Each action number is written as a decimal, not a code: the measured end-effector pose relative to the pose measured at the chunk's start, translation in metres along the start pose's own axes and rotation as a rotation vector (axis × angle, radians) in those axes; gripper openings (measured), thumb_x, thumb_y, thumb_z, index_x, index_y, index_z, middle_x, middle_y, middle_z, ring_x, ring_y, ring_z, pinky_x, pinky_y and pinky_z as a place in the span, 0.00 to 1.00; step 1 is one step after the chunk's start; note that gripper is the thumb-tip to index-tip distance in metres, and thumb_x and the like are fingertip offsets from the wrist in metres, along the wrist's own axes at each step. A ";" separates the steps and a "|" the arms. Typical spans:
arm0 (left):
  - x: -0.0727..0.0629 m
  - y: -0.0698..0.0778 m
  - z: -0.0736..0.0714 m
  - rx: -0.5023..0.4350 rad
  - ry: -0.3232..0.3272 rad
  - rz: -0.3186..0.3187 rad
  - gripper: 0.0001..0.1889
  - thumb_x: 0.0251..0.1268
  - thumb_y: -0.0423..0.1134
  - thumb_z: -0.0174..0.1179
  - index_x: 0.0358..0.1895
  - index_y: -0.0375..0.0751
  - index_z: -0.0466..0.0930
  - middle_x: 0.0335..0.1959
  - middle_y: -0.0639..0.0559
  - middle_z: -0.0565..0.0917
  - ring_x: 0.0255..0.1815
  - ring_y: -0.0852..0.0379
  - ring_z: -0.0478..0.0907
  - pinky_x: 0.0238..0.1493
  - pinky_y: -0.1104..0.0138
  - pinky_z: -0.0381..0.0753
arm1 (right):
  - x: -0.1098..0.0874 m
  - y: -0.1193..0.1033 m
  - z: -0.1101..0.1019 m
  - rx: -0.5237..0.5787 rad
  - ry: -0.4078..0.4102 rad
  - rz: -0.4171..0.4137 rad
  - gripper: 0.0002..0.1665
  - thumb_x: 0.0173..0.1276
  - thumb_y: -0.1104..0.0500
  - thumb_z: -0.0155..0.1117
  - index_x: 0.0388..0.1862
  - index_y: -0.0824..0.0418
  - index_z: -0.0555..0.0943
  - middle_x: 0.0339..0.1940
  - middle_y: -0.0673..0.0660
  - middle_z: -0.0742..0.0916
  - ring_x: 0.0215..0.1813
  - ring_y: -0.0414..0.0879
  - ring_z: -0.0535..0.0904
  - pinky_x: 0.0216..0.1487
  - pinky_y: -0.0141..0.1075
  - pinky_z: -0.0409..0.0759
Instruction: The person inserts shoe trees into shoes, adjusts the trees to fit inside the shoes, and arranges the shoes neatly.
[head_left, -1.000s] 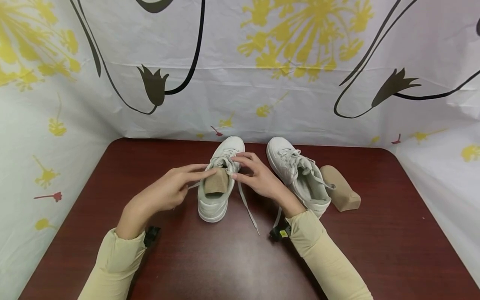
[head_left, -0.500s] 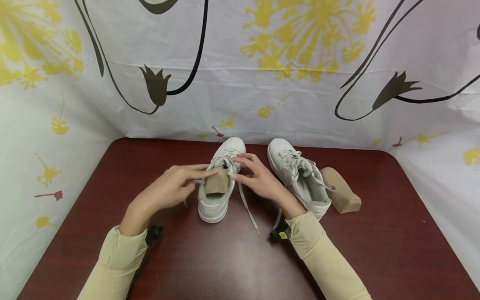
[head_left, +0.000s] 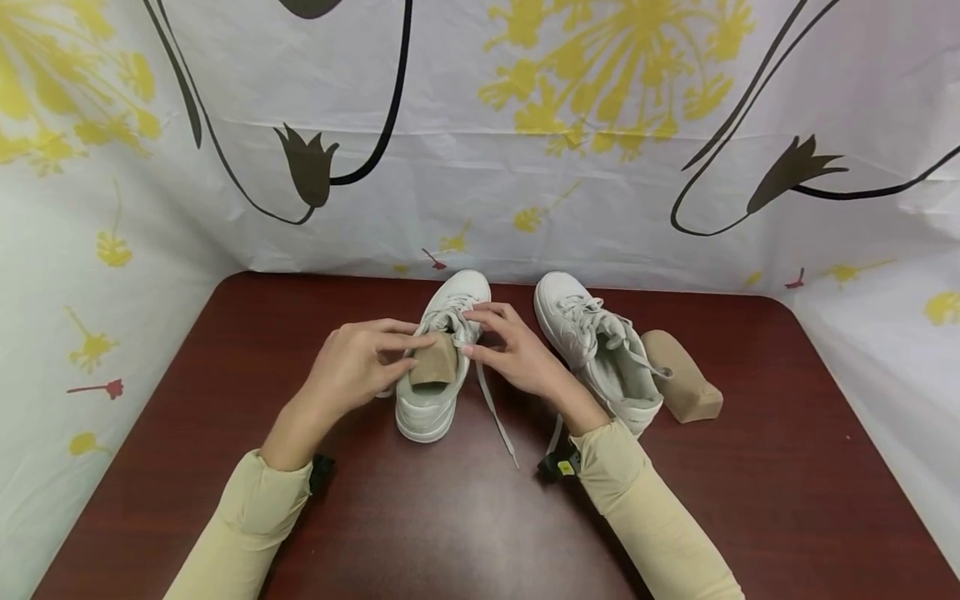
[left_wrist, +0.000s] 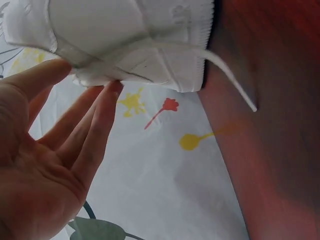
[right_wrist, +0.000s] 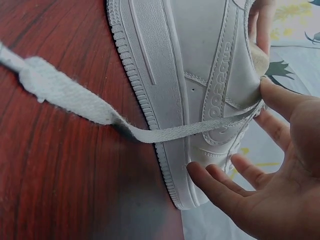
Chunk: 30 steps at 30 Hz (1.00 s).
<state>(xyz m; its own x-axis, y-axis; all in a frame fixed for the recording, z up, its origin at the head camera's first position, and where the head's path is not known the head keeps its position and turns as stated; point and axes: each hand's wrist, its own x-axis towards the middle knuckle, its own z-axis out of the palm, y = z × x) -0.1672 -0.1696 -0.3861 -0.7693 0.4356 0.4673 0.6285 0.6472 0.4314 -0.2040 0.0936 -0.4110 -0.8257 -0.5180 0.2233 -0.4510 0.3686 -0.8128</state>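
Observation:
A white lace-up sneaker [head_left: 424, 419] stands at the back of the table, toe away from me. In its opening sits a tan shoe insert [head_left: 434, 365], its squared end showing. My left hand [head_left: 356, 365] is at the shoe's left side, index fingertip on the insert and thumb by the opening's rim. The left wrist view shows its fingers [left_wrist: 102, 120] fairly straight against the shoe. On the opposite side my right hand [head_left: 521, 354] pinches the opening's edge near the lace [right_wrist: 175, 132], other fingers loosely spread. The insert's front part is hidden inside.
A second white sneaker [head_left: 562, 325] stands to the right, its opening showing a bare insole. Against its right side lies another tan insert [head_left: 678, 379]. The dark red table [head_left: 450, 533] ends at a patterned white cloth [head_left: 465, 183] behind.
My left hand has shifted slightly, its wrist moving right and its thumb coming up to the shoe's opening. The right hand and both shoes stay nearly in place.

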 end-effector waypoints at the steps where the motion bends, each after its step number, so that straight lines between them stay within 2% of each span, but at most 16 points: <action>1: 0.000 0.000 0.001 0.003 0.011 0.005 0.24 0.49 0.34 0.77 0.50 0.61 0.89 0.47 0.52 0.88 0.20 0.64 0.75 0.21 0.67 0.71 | 0.000 0.000 0.000 -0.003 0.002 0.000 0.28 0.69 0.59 0.68 0.67 0.60 0.76 0.68 0.63 0.70 0.62 0.61 0.75 0.61 0.58 0.73; 5: 0.000 0.000 0.003 -0.008 0.031 -0.004 0.23 0.47 0.32 0.78 0.48 0.59 0.90 0.44 0.55 0.86 0.23 0.59 0.77 0.22 0.65 0.73 | 0.001 -0.001 0.000 -0.011 0.004 0.003 0.28 0.68 0.59 0.68 0.67 0.60 0.76 0.68 0.63 0.70 0.62 0.61 0.74 0.60 0.58 0.74; 12: 0.000 0.002 0.004 -0.024 -0.042 -0.059 0.20 0.51 0.29 0.75 0.46 0.55 0.87 0.42 0.57 0.81 0.30 0.59 0.79 0.29 0.65 0.78 | 0.001 0.000 0.003 -0.023 0.009 -0.001 0.28 0.68 0.59 0.68 0.66 0.60 0.76 0.68 0.64 0.70 0.62 0.61 0.74 0.59 0.58 0.75; 19: -0.001 0.002 0.002 -0.110 -0.064 -0.062 0.22 0.55 0.22 0.68 0.49 0.52 0.88 0.43 0.54 0.81 0.35 0.56 0.81 0.32 0.67 0.84 | 0.001 0.001 0.003 -0.013 0.005 0.006 0.28 0.68 0.59 0.68 0.67 0.60 0.75 0.68 0.63 0.70 0.62 0.61 0.74 0.60 0.58 0.74; 23: 0.000 0.002 0.003 -0.123 -0.061 -0.056 0.23 0.55 0.21 0.64 0.49 0.52 0.88 0.43 0.54 0.80 0.33 0.54 0.80 0.31 0.66 0.82 | 0.001 0.000 0.003 -0.010 0.004 0.011 0.28 0.69 0.59 0.68 0.67 0.60 0.75 0.68 0.63 0.70 0.63 0.61 0.73 0.59 0.57 0.75; 30: 0.002 0.003 0.004 -0.077 -0.061 -0.048 0.22 0.54 0.22 0.62 0.47 0.51 0.90 0.44 0.52 0.81 0.29 0.56 0.77 0.28 0.68 0.77 | 0.001 0.000 0.002 -0.020 -0.003 0.016 0.28 0.70 0.58 0.67 0.67 0.59 0.75 0.69 0.62 0.69 0.63 0.62 0.72 0.59 0.57 0.76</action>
<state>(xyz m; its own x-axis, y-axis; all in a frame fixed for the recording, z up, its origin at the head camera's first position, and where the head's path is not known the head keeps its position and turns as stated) -0.1671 -0.1642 -0.3864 -0.8027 0.4442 0.3980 0.5961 0.6190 0.5114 -0.2041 0.0917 -0.4119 -0.8318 -0.5143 0.2086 -0.4444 0.3920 -0.8055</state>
